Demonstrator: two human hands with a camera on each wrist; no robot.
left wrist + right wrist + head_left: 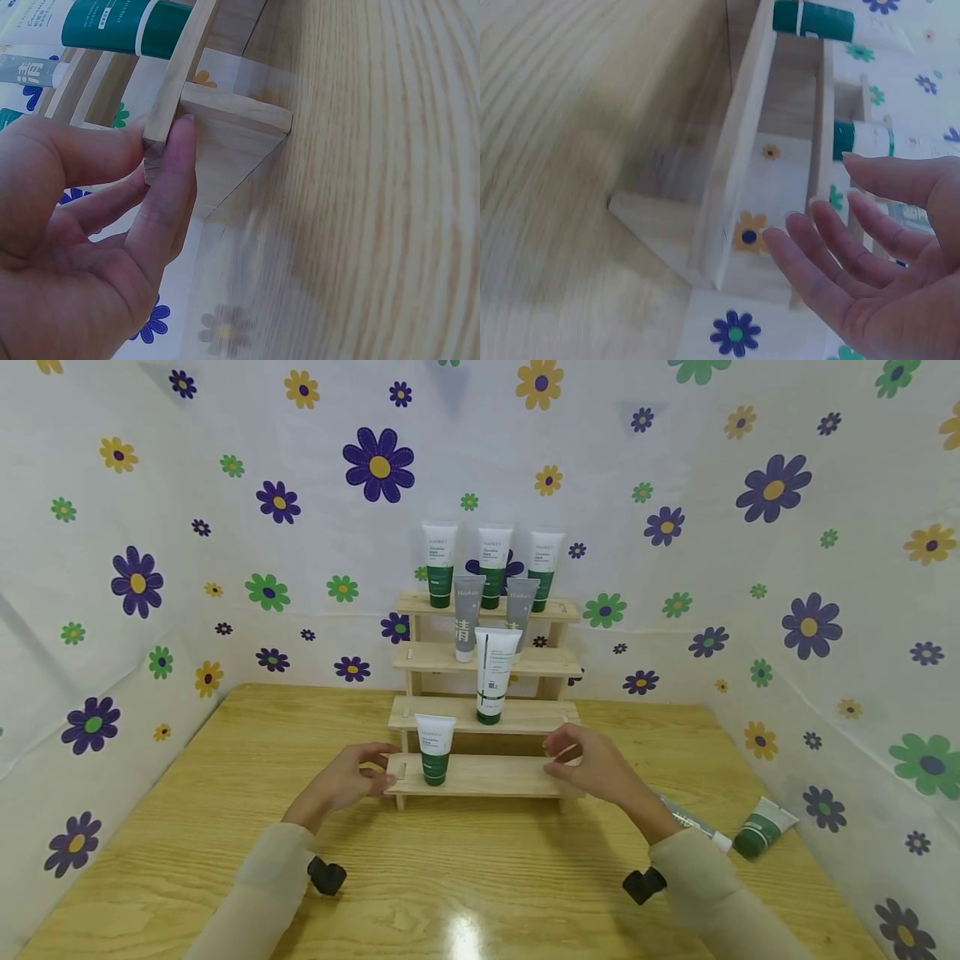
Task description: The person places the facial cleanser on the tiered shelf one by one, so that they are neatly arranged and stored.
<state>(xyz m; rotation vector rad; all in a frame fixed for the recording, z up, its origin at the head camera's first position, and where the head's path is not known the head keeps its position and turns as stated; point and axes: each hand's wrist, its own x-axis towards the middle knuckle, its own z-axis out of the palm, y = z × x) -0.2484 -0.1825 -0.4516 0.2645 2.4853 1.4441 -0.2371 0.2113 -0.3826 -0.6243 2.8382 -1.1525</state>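
Note:
A tiered wooden display stand (495, 777) stands on the table. My left hand (347, 779) pinches the left end of its lowest shelf; in the left wrist view, the thumb is above the board (169, 97) and fingers are below. By the right end, my right hand (596, 766) holds nothing, its fingers apart and slightly bent. A small white-and-green tube (435, 747) stands on the lowest shelf's left part. Above it are a taller white tube (495, 672), two grey tubes (467, 614), and three white-and-green tubes (441, 564) on the top shelf.
To the right on the wood-grain table (465, 860) lie a grey tube (693, 822), partly hidden by the right forearm, and a white-and-green tube (763, 828). A flower-patterned white cloth (300, 560) closes the back and both sides.

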